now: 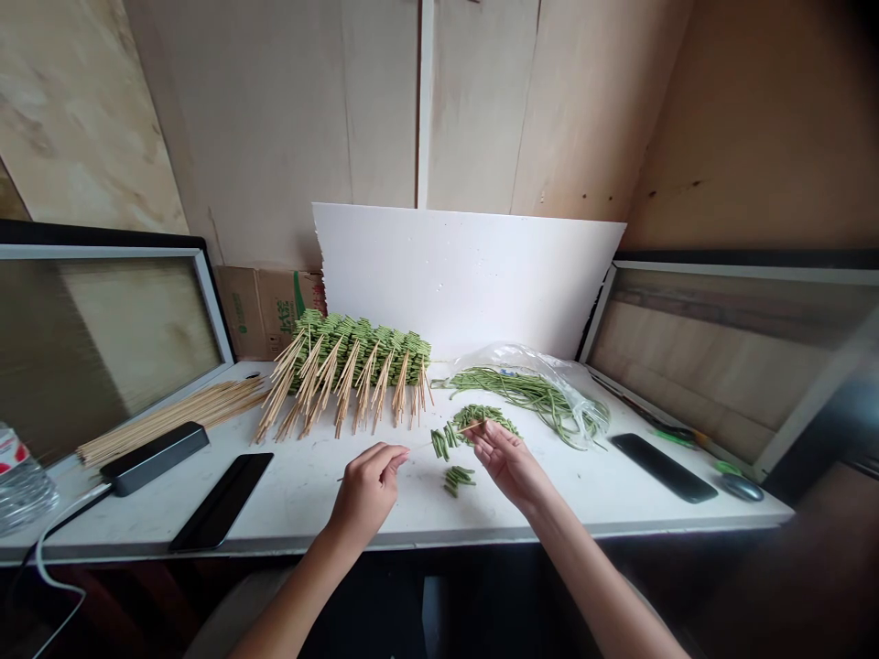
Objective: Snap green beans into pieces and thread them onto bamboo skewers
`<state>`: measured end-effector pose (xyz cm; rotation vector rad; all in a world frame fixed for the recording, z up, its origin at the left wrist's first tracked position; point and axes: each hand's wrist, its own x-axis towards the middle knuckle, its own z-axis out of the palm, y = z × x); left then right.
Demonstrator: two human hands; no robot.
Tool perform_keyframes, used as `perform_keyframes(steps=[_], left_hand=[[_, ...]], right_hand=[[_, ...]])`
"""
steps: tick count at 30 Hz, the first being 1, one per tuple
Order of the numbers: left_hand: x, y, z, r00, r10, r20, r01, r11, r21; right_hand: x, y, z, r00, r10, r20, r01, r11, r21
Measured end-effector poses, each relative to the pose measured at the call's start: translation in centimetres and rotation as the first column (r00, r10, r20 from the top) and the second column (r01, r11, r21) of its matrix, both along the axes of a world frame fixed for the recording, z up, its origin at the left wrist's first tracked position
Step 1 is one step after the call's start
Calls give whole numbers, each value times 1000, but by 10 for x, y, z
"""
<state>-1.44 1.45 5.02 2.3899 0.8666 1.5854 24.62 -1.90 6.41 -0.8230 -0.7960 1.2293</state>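
My right hand (pixel 504 458) is closed in a pinch on a thin bamboo skewer (pixel 470 427). Short cut green bean pieces (pixel 443 443) sit in a row at the skewer's left end, apparently threaded on it. To the left, my left hand (pixel 371 480) is closed, thumb against the curled fingers, a little apart from the bean pieces; what it holds, if anything, is hidden. A few loose bean pieces (pixel 459 478) lie on the white table between the hands. Behind my right hand is a heap of cut beans (pixel 504 421), partly covered by the fingers.
Stacked bean skewers (pixel 357 352) stand at the back, sticks toward me. Bare skewers (pixel 185 412), a black box (pixel 157 456), a phone (pixel 223 499) and a bottle (pixel 24 485) are left. Long beans (pixel 515 389) in plastic, another phone (pixel 663 467) and a mouse (pixel 742 486) are right.
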Motion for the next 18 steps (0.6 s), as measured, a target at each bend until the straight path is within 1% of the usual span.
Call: perform_keyframes(steps=[5,9,14,18], left_hand=[[-1,0,1,1000,4,-1,-4,1000,6],[-3,2,-2,1000,4,-7,-4,1000,14],[-3,2,-5,1000,8,-19,-7,1000,31],[-3,1,-6,1000,14,-23,-13,999,45]], right_hand=[[0,0,2,998,-51,30,51,999,0],[0,-2,5,991,-84,102,80,996,39],[-3,-3,4,982,-101,157,89,993,81],[-7,-5,4,981,-112,160,98,991,94]])
